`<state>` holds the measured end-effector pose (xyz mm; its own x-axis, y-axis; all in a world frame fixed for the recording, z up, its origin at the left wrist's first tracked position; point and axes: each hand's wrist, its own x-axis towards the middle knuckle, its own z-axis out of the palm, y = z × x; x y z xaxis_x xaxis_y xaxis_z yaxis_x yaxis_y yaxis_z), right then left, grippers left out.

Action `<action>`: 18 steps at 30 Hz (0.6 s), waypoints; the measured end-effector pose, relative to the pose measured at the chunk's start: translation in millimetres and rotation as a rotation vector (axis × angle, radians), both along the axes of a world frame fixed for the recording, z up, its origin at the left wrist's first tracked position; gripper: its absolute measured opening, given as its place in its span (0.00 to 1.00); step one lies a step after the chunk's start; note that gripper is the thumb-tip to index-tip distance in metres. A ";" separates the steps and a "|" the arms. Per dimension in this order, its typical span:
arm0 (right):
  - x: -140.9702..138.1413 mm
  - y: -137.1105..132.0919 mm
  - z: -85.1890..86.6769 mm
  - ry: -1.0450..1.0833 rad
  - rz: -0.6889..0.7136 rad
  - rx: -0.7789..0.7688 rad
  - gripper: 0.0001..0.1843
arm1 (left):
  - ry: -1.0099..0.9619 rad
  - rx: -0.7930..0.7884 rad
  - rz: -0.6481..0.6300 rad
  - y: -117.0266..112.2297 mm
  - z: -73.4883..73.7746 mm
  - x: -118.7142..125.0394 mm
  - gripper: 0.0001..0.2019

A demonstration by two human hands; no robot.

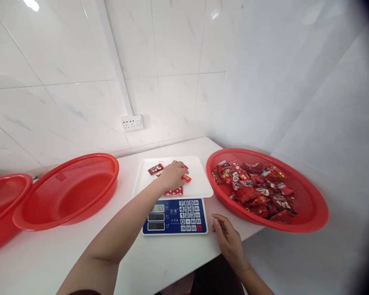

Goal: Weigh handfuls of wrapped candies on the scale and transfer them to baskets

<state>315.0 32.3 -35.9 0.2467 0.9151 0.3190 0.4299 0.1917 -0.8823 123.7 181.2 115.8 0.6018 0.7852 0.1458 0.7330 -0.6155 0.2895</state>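
Candy packets [175, 191] lie on the scale tray [199, 186] beneath the left hand's [172, 175] fingers [181, 166].

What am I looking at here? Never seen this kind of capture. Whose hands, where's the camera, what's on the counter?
There is no machine here: a person works with two bare hands, and the single picture comes from a camera worn on their head, looking forward and down.

The left hand reaches over the white tray of a blue-faced scale, its fingers curled over a few small red packets lying there. Whether it grips one, I cannot tell. The right hand rests open at the edge of the white counter, beside the scale, holding nothing.

To the right stands a red basket with a heap of red wrapped sweets. To the left is an empty red basket, and another red basket at the picture's edge. A wall socket sits on the tiled wall behind.
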 end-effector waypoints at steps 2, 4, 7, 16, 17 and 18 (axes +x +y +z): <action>0.9 -1.0 1.0 -0.012 0.000 0.012 0.20 | 0.030 -0.009 -0.046 5.5 -0.6 11.8 0.12; 1.5 -2.2 2.9 -0.018 0.007 0.018 0.19 | 0.028 -0.016 -0.070 10.4 1.3 18.7 0.08; 1.9 -3.8 5.2 -0.012 0.025 0.025 0.17 | -0.045 -0.016 -0.054 11.7 11.3 19.0 0.07; 5.5 -8.0 1.9 0.017 0.065 0.029 0.15 | -0.461 -0.190 0.068 -94.6 25.0 -19.4 0.08; 4.8 -11.4 4.5 0.047 0.100 0.033 0.15 | -0.406 -0.230 0.030 -112.7 15.5 -22.2 0.09; 2.9 -15.7 8.0 0.089 0.161 0.027 0.14 | -0.354 -0.249 -0.002 -129.5 4.2 -24.0 0.09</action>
